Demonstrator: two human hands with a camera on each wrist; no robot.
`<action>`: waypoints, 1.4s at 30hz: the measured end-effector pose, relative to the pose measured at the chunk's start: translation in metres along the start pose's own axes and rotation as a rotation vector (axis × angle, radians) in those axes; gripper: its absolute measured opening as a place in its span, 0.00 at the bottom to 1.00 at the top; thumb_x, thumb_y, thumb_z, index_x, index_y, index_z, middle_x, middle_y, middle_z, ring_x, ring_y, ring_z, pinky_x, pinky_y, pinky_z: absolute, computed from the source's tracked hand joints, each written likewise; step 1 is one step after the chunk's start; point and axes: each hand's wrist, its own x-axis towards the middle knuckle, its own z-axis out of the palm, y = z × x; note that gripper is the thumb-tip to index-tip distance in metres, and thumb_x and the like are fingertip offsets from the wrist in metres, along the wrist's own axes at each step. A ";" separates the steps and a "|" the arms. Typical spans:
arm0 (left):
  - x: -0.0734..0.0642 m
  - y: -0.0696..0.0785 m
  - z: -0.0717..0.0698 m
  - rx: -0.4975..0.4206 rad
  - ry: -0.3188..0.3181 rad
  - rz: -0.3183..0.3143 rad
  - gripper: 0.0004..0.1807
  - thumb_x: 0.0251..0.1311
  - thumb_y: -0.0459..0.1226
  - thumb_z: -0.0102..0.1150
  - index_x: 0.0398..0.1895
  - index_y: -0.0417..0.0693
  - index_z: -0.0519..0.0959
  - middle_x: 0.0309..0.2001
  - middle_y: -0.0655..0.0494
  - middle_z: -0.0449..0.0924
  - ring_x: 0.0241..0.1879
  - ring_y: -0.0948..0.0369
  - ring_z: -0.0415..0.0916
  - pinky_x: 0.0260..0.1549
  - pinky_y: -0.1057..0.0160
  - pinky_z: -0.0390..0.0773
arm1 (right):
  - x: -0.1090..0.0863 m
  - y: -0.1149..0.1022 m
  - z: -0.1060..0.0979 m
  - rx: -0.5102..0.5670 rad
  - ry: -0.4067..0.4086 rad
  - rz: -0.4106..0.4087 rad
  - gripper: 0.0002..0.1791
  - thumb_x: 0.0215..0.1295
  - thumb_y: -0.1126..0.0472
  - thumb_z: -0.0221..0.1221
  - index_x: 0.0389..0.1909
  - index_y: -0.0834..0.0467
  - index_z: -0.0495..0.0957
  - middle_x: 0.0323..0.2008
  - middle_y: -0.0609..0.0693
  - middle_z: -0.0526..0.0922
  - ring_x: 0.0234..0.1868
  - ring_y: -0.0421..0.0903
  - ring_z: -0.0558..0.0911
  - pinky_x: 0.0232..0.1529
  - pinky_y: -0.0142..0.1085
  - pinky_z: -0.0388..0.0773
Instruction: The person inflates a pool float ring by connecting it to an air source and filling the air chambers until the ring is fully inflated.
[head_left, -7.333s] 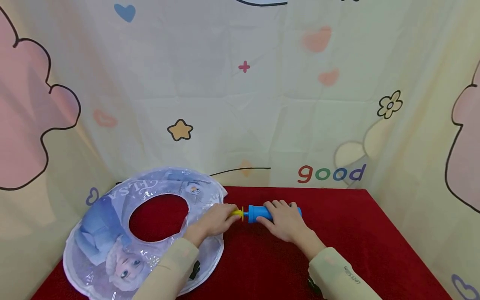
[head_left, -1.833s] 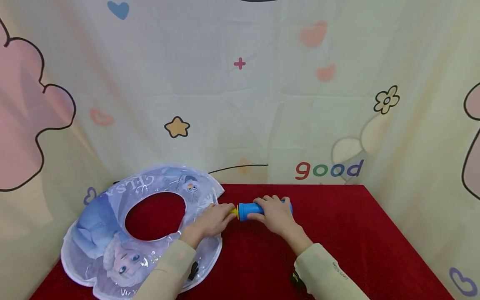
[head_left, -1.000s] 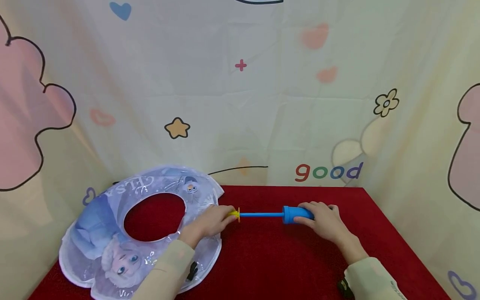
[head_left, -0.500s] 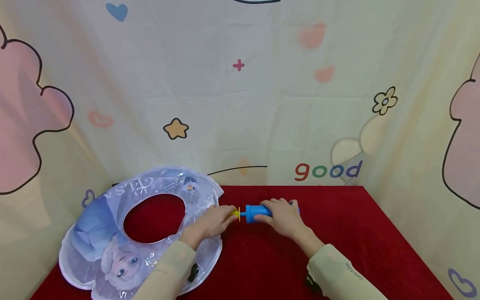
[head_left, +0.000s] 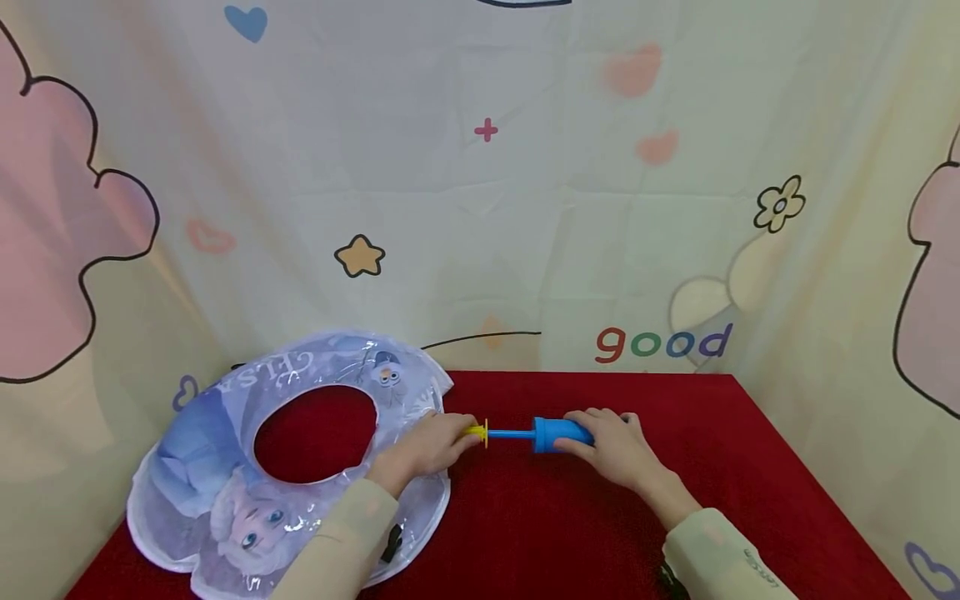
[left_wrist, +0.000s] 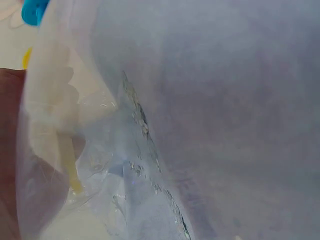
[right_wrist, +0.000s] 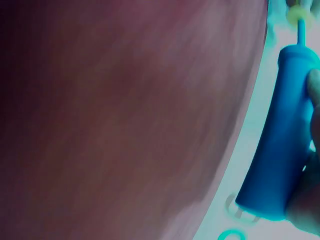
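A blue hand air pump (head_left: 553, 435) lies level between both hands, its thin blue rod (head_left: 512, 434) partly drawn out of the barrel. My left hand (head_left: 431, 443) pinches the pump's yellow end (head_left: 477, 432) at the right edge of a swim ring (head_left: 408, 404). Through the ring's clear film in the left wrist view, a narrow yellow piece (left_wrist: 71, 170) shows. The ring is soft and pale purple-blue, with printed cartoon figures and a notch at its lower left. My right hand (head_left: 618, 450) grips the barrel (right_wrist: 280, 135), thumb toward me, fingers over the top.
Red cloth (head_left: 570, 517) covers the table beneath. A printed curtain (head_left: 465, 208) hangs close behind and along both sides. A small black piece (head_left: 392, 542) sits at the ring's lower right, and a dark band (head_left: 671, 579) shows under my right sleeve.
The right hand has slid the barrel back and forth along the rod; since half a second ago it moved right, baring more rod. The left hand stayed at the ring's edge.
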 end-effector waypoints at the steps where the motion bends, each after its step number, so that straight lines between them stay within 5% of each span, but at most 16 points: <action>1: 0.000 0.000 0.000 0.002 -0.004 -0.002 0.05 0.75 0.42 0.56 0.44 0.53 0.79 0.31 0.66 0.74 0.34 0.64 0.72 0.46 0.54 0.69 | -0.004 0.008 -0.003 0.004 -0.002 0.003 0.33 0.68 0.32 0.60 0.61 0.51 0.80 0.55 0.53 0.82 0.56 0.54 0.77 0.53 0.60 0.63; 7: 0.001 0.001 0.002 0.002 0.011 0.013 0.04 0.75 0.41 0.56 0.42 0.54 0.78 0.29 0.66 0.72 0.33 0.64 0.71 0.45 0.54 0.68 | -0.022 0.043 -0.017 0.006 0.030 0.027 0.31 0.67 0.35 0.62 0.61 0.52 0.80 0.55 0.54 0.82 0.55 0.55 0.77 0.53 0.60 0.63; 12: 0.002 0.003 0.004 0.033 0.021 0.036 0.03 0.75 0.40 0.56 0.40 0.54 0.77 0.28 0.66 0.70 0.33 0.65 0.70 0.46 0.51 0.68 | -0.023 0.042 -0.018 -0.032 0.058 0.012 0.30 0.68 0.36 0.62 0.59 0.53 0.81 0.54 0.54 0.82 0.53 0.55 0.78 0.51 0.59 0.64; 25: 0.004 0.008 0.003 0.081 0.038 0.025 0.04 0.76 0.39 0.54 0.39 0.54 0.73 0.27 0.63 0.68 0.33 0.63 0.70 0.44 0.51 0.68 | 0.029 -0.050 0.013 -0.171 0.004 -0.033 0.31 0.68 0.35 0.58 0.60 0.53 0.79 0.53 0.51 0.82 0.50 0.51 0.78 0.49 0.57 0.67; 29: 0.002 0.008 0.001 0.054 0.028 -0.016 0.03 0.77 0.40 0.53 0.43 0.52 0.75 0.30 0.62 0.70 0.35 0.61 0.71 0.47 0.48 0.68 | 0.037 -0.064 0.016 -0.188 -0.013 -0.047 0.32 0.67 0.33 0.58 0.60 0.52 0.79 0.54 0.51 0.82 0.51 0.52 0.78 0.50 0.57 0.68; 34: 0.000 0.006 0.000 0.039 0.022 -0.025 0.04 0.76 0.40 0.54 0.41 0.53 0.75 0.29 0.62 0.70 0.35 0.61 0.71 0.47 0.50 0.68 | 0.028 -0.049 0.015 -0.181 -0.018 -0.041 0.35 0.66 0.33 0.60 0.63 0.53 0.77 0.57 0.54 0.81 0.55 0.54 0.77 0.52 0.58 0.68; 42: 0.001 0.002 0.000 0.051 0.019 -0.030 0.06 0.76 0.42 0.55 0.38 0.54 0.74 0.27 0.63 0.69 0.32 0.63 0.70 0.43 0.54 0.67 | 0.002 0.012 -0.009 -0.165 -0.006 -0.041 0.35 0.68 0.32 0.58 0.63 0.54 0.77 0.57 0.56 0.80 0.56 0.57 0.77 0.52 0.61 0.66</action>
